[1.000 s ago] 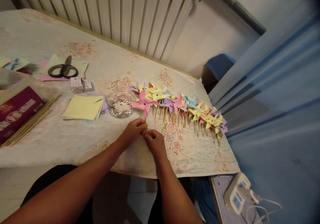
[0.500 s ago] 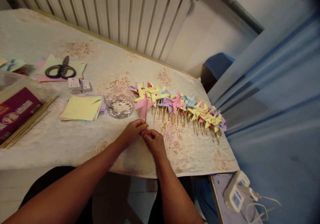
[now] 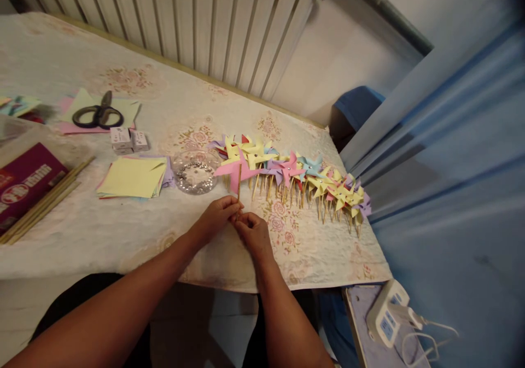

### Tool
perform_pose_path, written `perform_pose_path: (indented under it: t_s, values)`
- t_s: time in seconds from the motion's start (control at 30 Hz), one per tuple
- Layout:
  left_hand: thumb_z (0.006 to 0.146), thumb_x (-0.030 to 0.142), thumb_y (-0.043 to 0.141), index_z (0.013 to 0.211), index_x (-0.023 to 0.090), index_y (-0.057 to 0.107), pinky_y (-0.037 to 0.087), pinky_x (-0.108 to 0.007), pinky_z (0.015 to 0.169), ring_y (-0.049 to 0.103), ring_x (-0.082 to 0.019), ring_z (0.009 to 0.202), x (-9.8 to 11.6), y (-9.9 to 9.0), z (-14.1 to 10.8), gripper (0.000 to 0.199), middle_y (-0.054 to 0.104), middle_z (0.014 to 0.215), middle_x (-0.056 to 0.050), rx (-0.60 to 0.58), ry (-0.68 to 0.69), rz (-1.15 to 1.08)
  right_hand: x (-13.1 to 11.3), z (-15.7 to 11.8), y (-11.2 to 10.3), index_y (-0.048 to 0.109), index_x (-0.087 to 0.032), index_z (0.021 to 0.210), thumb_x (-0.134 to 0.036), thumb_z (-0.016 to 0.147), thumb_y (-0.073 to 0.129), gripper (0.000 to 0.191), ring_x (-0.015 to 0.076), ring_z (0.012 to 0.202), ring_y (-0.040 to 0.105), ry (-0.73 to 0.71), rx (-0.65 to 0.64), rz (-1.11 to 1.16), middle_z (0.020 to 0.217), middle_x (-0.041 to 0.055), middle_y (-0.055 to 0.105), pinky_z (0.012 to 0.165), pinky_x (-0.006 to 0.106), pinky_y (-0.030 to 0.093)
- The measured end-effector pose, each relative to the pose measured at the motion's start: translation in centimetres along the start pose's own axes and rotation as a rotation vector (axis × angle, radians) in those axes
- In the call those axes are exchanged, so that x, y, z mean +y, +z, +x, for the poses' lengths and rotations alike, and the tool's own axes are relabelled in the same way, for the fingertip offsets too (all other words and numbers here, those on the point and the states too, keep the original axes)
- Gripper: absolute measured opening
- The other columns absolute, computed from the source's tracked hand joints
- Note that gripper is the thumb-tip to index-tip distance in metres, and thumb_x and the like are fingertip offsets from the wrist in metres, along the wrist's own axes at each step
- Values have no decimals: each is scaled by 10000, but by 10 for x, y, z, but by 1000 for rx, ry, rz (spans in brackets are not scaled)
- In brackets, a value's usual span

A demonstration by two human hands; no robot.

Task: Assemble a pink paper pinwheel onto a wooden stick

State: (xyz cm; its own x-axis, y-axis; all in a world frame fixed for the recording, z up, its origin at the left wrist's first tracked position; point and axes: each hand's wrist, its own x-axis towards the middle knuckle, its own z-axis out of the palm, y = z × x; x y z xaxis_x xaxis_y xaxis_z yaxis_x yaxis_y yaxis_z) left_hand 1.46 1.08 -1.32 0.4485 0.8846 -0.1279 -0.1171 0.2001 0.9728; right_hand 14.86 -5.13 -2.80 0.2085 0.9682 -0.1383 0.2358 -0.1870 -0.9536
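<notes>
Two bare hands, one pink pinwheel (image 3: pixel 233 172). Left hand (image 3: pixel 220 213) pinches the thin wooden stick (image 3: pixel 239 186) between fingertips; right hand (image 3: pixel 256 235) grips low on it, fingertips touching the left's, lower end hidden by fingers. Head is folded paper with pointed blades, stick crossing in front of it, just right of the dish (image 3: pixel 196 193); hands are nearer the person than the dish, slightly right.

Dish: one, round, clear plastic, ring of small shiny metal bits, too small to count. Right of dish: long overlapping row of finished pinwheels (image 3: pixel 315 179), well over ten, exact count unclear; matt paper, mainly yellow, also pink, purple, blue, red, on thin sticks.

Left of dish: one stack of square paper sheets (image 3: pixel 132 177), yellow on top, edges uneven, sheet count hidden. Left and farther back than dish: at least two small white boxes (image 3: pixel 139 141), then one pair of scissors (image 3: pixel 99 117), two black loop handles, lying on pink and pale green paper (image 3: pixel 131 111). Far left of dish: one purple printed pack (image 3: pixel 30 179), several loose straight sticks (image 3: pixel 49 201) beside it. Under dish: one floral tablecloth (image 3: pixel 123 231), slightly wrinkled.
</notes>
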Motion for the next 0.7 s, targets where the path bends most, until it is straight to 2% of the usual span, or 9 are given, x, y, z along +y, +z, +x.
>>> perform_pose_path:
  t_s: [0.7]
  values:
    - [754, 414, 619, 801, 172, 624, 379, -265, 594, 500, -116, 567, -3, -1, 2, 246, 589, 641, 23, -10, -18, -8, -3, -1, -1, 642, -198, 677, -355, 721, 681, 168, 108, 566, 376, -8, -8, -7, 579, -62, 463, 551, 243, 315]
